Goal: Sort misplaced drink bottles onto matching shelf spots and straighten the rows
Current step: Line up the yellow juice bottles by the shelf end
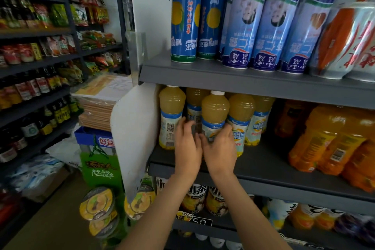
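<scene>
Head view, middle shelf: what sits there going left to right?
White side divider → pale yellow juice bottles, with the left hand and right hand on the front one → orange drink bottles.

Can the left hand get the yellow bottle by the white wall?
Probably yes. The left hand is already right beside that leftmost yellow bottle, on the same shelf. Nothing stands between them, and the white divider sits on the bottle's far side.

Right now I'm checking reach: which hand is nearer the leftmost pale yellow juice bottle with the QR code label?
Left. The left hand lies right beside the QR code bottle; the right hand grips the neighbouring front bottle.
</scene>
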### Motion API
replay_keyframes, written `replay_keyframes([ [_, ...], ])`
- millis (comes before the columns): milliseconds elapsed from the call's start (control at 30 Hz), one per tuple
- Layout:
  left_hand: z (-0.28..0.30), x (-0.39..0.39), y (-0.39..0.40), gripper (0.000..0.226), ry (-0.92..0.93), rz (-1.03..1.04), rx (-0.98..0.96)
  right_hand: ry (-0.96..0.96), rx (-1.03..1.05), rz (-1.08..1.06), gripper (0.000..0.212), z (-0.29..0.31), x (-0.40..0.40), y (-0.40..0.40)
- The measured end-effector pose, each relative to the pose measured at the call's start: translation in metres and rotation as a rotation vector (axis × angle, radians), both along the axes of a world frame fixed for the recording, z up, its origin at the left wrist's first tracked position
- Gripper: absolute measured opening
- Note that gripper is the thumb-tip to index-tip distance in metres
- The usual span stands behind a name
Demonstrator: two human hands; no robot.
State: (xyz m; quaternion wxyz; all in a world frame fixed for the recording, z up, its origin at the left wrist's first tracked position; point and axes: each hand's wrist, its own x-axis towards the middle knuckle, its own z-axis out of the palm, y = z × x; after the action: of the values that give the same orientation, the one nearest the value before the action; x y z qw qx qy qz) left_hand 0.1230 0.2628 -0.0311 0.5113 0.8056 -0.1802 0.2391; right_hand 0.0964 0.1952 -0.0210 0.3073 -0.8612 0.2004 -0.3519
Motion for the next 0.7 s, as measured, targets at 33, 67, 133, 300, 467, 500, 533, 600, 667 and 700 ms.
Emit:
replay_keyframes([
  [33, 0.005, 0.004, -0.003, 0.035, 0.083, -0.043, 0.001, 0.008, -0.005, 0.001, 0.052, 0.001, -0.004, -0.003],
  [67, 0.011, 0.009, -0.005, 0.036, 0.145, -0.081, 0.004, 0.023, -0.012, -0.004, 0.054, 0.002, -0.008, -0.005],
  [133, 0.02, 0.019, -0.008, 0.04, 0.241, -0.145, 0.012, 0.058, -0.027, -0.013, 0.055, 0.005, -0.012, -0.008],
  [300, 0.011, 0.034, -0.008, 0.028, 0.352, -0.176, -0.033, 0.111, -0.022, -0.019, 0.062, 0.008, -0.013, -0.008],
  [467, 0.008, 0.025, -0.007, 0.032, 0.424, -0.28, -0.074, 0.112, -0.013, -0.023, 0.067, 0.009, -0.015, -0.008],
  [500, 0.008, 0.023, -0.008, 0.034, 0.421, -0.285, -0.087, 0.112, -0.01, -0.019, 0.069, 0.01, -0.015, -0.009],
  [533, 0.008, 0.024, -0.009, 0.036, 0.41, -0.276, -0.089, 0.115, -0.003, -0.012, 0.071, 0.01, -0.016, -0.01],
  [600, 0.008, 0.028, -0.011, 0.039, 0.4, -0.277, -0.036, 0.123, 0.018, 0.006, 0.071, 0.011, -0.017, -0.011],
  [667, 0.013, 0.031, -0.012, 0.042, 0.457, -0.338, -0.012, 0.118, 0.034, 0.017, 0.071, 0.013, -0.018, -0.012],
  [700, 0.015, 0.033, -0.012, 0.042, 0.479, -0.375, -0.032, 0.112, 0.04, 0.021, 0.071, 0.013, -0.018, -0.013],
])
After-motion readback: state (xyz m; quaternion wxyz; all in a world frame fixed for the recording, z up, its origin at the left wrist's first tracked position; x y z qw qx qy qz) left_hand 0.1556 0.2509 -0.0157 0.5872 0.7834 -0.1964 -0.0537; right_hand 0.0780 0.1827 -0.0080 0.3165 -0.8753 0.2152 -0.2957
